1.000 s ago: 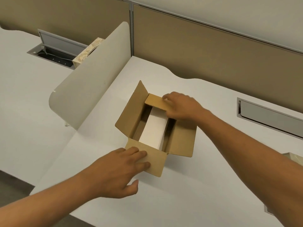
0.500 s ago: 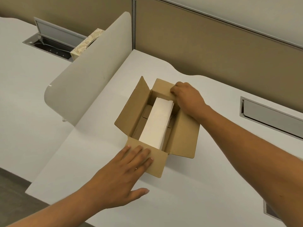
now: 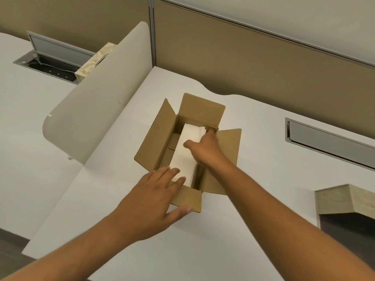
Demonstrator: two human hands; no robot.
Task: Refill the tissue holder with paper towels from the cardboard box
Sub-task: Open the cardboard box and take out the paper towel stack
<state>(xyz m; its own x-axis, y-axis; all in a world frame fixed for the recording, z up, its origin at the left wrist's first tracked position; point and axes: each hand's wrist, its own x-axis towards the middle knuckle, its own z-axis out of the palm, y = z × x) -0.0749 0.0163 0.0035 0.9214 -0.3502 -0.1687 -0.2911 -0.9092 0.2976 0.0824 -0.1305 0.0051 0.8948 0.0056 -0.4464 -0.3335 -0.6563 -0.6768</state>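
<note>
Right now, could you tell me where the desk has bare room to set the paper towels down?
Bare white desk lies in front of the brown cardboard box, between the forearms, and right of it, before the grey cable hatch. Left is tight: the cream curved divider. Both hands crowd the white towel stack.

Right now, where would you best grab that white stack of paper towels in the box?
Probably by its two short ends, from above. The paper towel stack lies lengthwise in the open cardboard box, whose walls block the sides; the left hand and right hand are near the ends.
</note>
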